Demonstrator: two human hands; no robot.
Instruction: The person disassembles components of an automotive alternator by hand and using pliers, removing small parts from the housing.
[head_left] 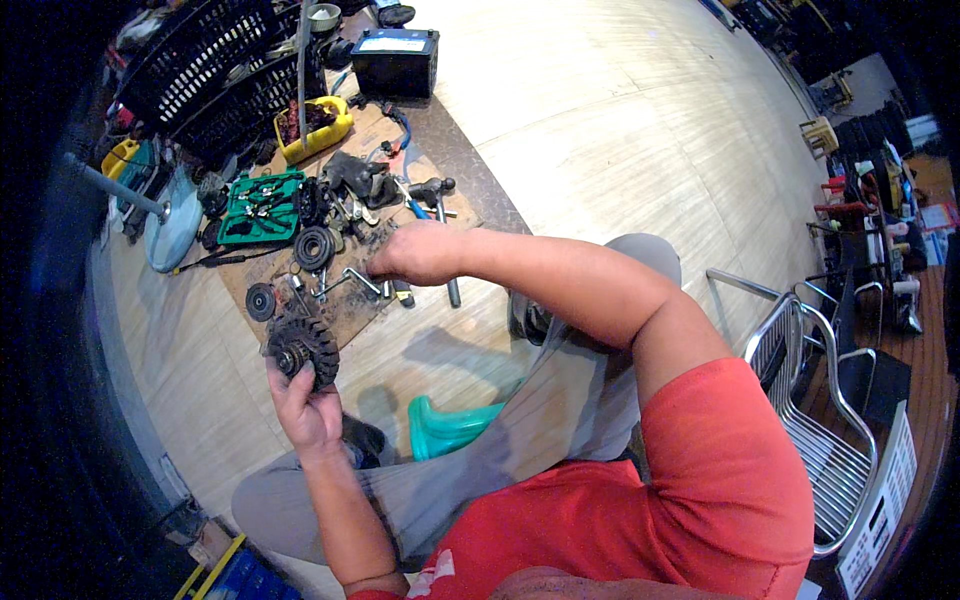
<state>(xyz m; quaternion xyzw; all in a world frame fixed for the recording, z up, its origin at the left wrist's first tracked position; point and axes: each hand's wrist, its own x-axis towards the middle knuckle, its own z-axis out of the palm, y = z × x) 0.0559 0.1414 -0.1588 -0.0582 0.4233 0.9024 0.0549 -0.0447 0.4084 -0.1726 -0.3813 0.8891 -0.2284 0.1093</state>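
My left hand [312, 415] grips a black, round, finned metal part [318, 350] with a stepped hub, held up at the near left end of a cardboard sheet. My right hand [425, 252] reaches across to the sheet with its fingers curled down among loose tools; its fingertips and whatever they pinch are hidden. Just left of those fingers lies a bent metal wrench [352, 282]. A black grooved pulley [314, 248] and a smaller black disc [261, 301] rest nearby. Close to the right wrist, a hammer [442, 225] lies with its handle toward me.
Beyond my hands are an open green tool case [262, 207], dark gloves [362, 180], a yellow cut-open container [318, 130], black crates [205, 65] and a car battery [396, 62]. A fan [172, 220] stands at left. A green boot [450, 425] lies near my legs; a metal chair [825, 450] stands right.
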